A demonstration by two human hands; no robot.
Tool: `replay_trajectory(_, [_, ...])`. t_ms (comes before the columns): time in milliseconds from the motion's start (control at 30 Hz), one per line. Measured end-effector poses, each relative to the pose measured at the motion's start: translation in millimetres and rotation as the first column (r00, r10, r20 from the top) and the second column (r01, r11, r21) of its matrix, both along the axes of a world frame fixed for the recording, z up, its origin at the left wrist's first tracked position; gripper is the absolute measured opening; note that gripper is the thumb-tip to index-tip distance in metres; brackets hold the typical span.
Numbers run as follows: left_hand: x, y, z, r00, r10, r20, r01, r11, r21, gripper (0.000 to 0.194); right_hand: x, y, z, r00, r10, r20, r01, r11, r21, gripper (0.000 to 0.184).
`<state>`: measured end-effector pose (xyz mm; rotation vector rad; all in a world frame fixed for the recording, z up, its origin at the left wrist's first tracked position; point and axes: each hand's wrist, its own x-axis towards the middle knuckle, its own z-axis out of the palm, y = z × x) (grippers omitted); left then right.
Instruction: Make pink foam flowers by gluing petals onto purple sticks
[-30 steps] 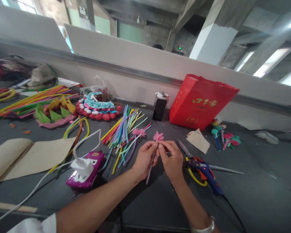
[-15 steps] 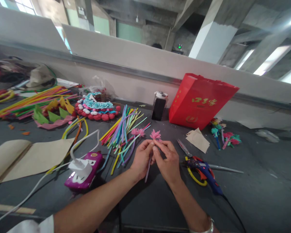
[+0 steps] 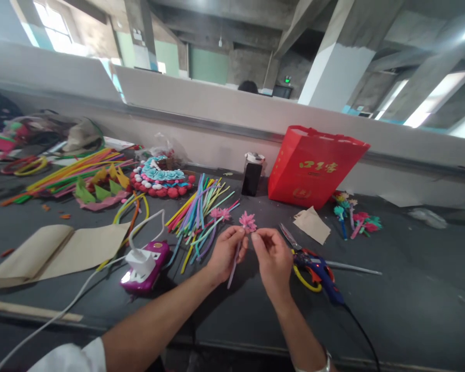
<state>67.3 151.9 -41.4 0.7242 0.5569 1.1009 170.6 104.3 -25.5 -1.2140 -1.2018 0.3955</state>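
A pink pipe-cleaner flower (image 3: 248,221) with a pale purple stem (image 3: 233,271) is upright between my hands. My left hand (image 3: 227,254) pinches it just under the bloom, thumb against forefinger, and the stem hangs down past the fingers. My right hand (image 3: 273,256) has its thumb and forefinger together at the lower right petals; what exactly lies between those tips is too small to make out. Just behind my left hand, another pink flower (image 3: 220,213) rests by a bundle of coloured pipe cleaners (image 3: 199,206).
Right of my hands lie scissors (image 3: 290,237), a blue glue gun (image 3: 325,281) with its cord, and brown paper pieces (image 3: 313,226). Behind stand a bottle (image 3: 252,175) and a red bag (image 3: 313,168). A purple power socket (image 3: 145,274) and an open notebook (image 3: 77,253) are at left.
My right hand has drawn slightly right, away from my left hand, opening a gap below the bloom. The flower is less covered by fingers. The camera view has shifted a little.
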Motion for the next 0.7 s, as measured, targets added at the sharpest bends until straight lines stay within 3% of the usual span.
replay_trajectory(67, [-2, -14, 8.8, 0.999, -0.036, -0.007, 0.036, 0.999, -0.031, 0.022, 0, -18, 3.3, 0.968, 0.05, -0.245, -0.066, 0.996, -0.059, 0.017])
replay_trajectory(200, [-8, -50, 27.9, 0.997, -0.08, -0.019, 0.078, 0.99, -0.114, 0.023, -1, -59, 9.8, 0.779, 0.204, -0.594, -0.309, 0.947, -0.081, 0.021])
replay_trajectory(300, [-12, -78, 40.5, 0.998, -0.068, -0.019, 0.065, 0.989, -0.134, 0.021, -1, -85, 15.5, 0.701, 0.255, -0.666, -0.39, 0.919, -0.059, 0.025])
replay_trajectory(367, [-13, -94, 47.3, 0.998, -0.054, -0.034, 0.05, 0.991, -0.128, 0.02, 0, -98, 19.2, 0.711, 0.279, -0.646, -0.395, 0.918, -0.039, 0.026])
replay_trajectory(467, [-16, -116, 55.3, 0.992, -0.01, -0.129, -0.001, 0.996, -0.085, 0.021, 7, -116, 25.3, 0.861, 0.255, -0.441, -0.291, 0.957, -0.016, 0.023])
replay_trajectory(533, [-18, -129, 59.8, 0.978, 0.025, -0.206, -0.036, 0.998, -0.049, 0.022, 14, -126, 31.3, 0.981, 0.131, -0.14, -0.129, 0.991, 0.024, 0.012])
replay_trajectory(567, [-18, -134, 61.9, 0.972, 0.038, -0.23, -0.048, 0.998, -0.036, 0.023, 18, -130, 34.9, 0.998, 0.053, 0.031, -0.055, 0.996, 0.077, 0.004])
replay_trajectory(633, [-20, -144, 65.4, 0.967, 0.046, -0.249, -0.054, 0.998, -0.029, 0.022, 24, -136, 42.7, 0.941, -0.074, 0.329, 0.004, 0.978, 0.207, 0.016])
replay_trajectory(700, [-20, -152, 67.6, 0.968, 0.036, -0.248, -0.046, 0.998, -0.037, 0.021, 27, -138, 49.2, 0.845, -0.14, 0.516, -0.024, 0.954, 0.298, 0.029])
